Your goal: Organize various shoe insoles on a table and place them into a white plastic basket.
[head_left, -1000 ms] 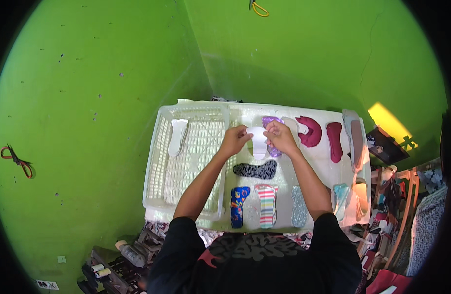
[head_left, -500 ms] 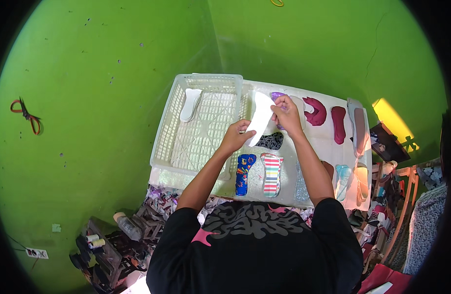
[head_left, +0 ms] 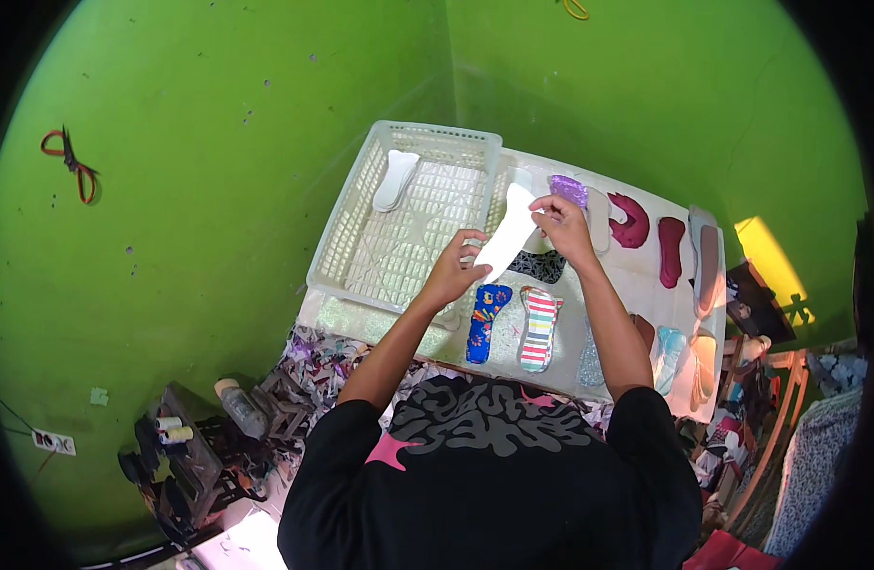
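Over the table, a white insole (head_left: 506, 236) is held slantwise between my two hands. My left hand (head_left: 453, 270) pinches its lower end between thumb and fingers. Close to its upper end, my right hand (head_left: 563, 228) grips the right edge with the fingertips. Beneath the insole lies a black patterned piece (head_left: 540, 265), partly covered. Nearer to me are a blue printed insole (head_left: 487, 323) and a striped one (head_left: 540, 329). To the left, a white plastic basket (head_left: 353, 190) holds a small stack of white insoles (head_left: 396, 180).
Along the table's right side lie purple (head_left: 569, 190), dark red (head_left: 672, 252) and brown (head_left: 708, 271) pieces, with light blue ones (head_left: 667, 356) nearer me. Fabric scraps (head_left: 323, 366) cover the floor below. A wooden stand (head_left: 204, 442) is at the left; scissors (head_left: 71, 163) hang on the green wall.
The whole view has shifted, so the table and basket sit further right. Both hands still hold the white insole, which has turned a little and leans more to the right.
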Available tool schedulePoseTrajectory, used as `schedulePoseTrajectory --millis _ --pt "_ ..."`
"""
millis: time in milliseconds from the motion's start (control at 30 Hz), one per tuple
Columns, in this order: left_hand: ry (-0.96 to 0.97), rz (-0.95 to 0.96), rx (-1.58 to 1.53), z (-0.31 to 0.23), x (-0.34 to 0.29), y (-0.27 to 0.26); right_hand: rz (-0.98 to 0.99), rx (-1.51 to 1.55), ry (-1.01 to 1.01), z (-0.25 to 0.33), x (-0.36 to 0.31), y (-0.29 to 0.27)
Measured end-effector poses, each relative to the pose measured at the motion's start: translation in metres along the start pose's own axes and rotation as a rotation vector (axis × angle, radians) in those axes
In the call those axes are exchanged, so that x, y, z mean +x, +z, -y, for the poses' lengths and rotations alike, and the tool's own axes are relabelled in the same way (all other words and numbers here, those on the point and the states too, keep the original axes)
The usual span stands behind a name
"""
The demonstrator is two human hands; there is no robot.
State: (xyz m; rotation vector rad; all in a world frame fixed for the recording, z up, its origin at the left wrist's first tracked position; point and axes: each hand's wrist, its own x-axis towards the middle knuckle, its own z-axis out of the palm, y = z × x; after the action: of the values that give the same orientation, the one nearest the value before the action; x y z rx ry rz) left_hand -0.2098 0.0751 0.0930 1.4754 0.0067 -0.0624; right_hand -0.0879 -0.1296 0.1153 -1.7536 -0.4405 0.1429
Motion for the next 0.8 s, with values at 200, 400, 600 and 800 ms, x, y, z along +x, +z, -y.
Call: schedulePoseTrajectory --millis 200,400,600,800 --pt "0.034 -0.033 0.168 0.022 -0.015 -0.029 0.071 0.007 0.018 -0.007 0.016 0.029" --pt "-0.031 -0.125 0.237 0.019 -0.021 -0.066 0.174 0.008 -0.004 -0.008 0.048 0.068" --pt "-0.063 -0.302 0.234 0.028 -0.024 -0.111 0.303 -0.022 0.026 -0.005 0.084 0.116" --pt "-0.092 -0.371 0.327 0.027 -0.007 -0.149 0.346 -0.165 -0.077 -0.029 0.134 0.154"
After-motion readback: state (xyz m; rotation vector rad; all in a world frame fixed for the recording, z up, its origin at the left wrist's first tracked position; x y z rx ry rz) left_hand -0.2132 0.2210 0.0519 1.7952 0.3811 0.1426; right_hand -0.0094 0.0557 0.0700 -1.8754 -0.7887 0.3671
